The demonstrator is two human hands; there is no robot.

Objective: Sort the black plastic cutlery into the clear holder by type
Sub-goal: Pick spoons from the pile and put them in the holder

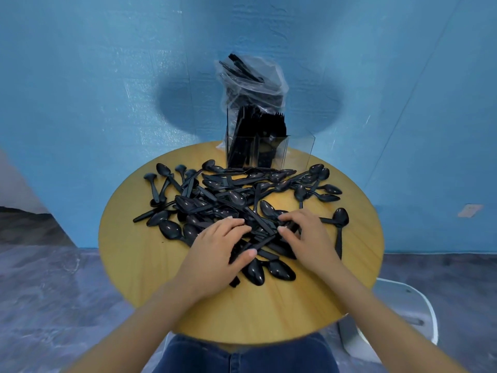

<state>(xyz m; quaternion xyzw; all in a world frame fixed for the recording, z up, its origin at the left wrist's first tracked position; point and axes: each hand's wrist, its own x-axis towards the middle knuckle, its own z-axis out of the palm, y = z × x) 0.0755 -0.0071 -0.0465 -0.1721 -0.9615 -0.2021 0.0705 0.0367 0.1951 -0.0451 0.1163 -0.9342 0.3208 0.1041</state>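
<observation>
From the head view, the left hand [215, 254] and right hand [304, 235] both lie on the near edge of the cutlery pile [236, 203] on the round table [139, 254], fingers curled into loose pieces, firm hold unclear, while the holder [269, 149], part filled, stands behind.

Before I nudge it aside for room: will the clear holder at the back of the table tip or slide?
The clear holder looks tall and narrow, so a high push may tip it. Its cutlery fills the left compartments; the right looks empty, so it is probably unevenly weighted. Pushed low, it likely slides on the smooth table.
</observation>
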